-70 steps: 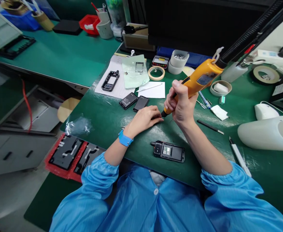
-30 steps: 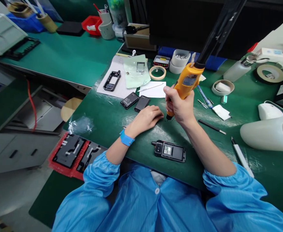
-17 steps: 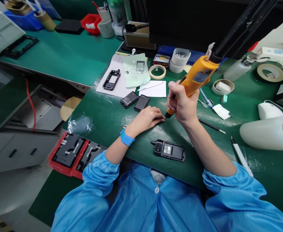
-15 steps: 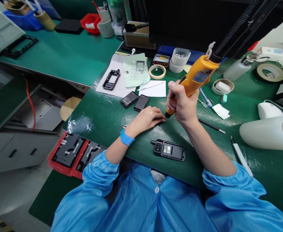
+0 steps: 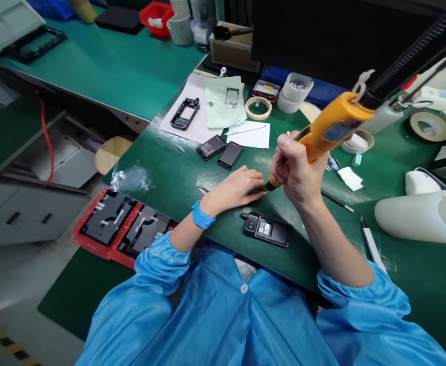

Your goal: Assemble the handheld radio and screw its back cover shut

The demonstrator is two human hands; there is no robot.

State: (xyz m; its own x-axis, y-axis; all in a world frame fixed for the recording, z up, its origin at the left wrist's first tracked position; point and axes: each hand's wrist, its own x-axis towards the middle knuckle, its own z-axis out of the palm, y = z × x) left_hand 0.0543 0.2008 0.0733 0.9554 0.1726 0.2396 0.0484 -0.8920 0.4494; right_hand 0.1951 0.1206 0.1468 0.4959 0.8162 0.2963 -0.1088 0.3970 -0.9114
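My right hand (image 5: 297, 170) is wrapped round a yellow-orange electric screwdriver (image 5: 331, 124), tilted with its dark nose (image 5: 272, 184) pointing down to the left. At that nose are the fingertips of my left hand (image 5: 242, 188). They are pressed together, and whatever is between them is too small or hidden to make out. A blue wrist strap (image 5: 201, 215) circles my left wrist. Just below the hands, a black handheld radio (image 5: 267, 230) with a stubby antenna lies on the green bench mat (image 5: 192, 190), its back compartment exposed.
Two black batteries (image 5: 230, 155) lie beyond my left hand. A black radio housing (image 5: 185, 114) rests on white paper, near a tape roll (image 5: 258, 108). White cups (image 5: 296, 90) stand behind. To the right are a dark tweezer-like tool (image 5: 337, 201), a white-handled knife (image 5: 373, 247) and a white cylinder (image 5: 423, 217).
The view has shifted slightly. My right hand has tilted the screwdriver further over to the right, its nose still by my left fingertips. The radio lies where it was.
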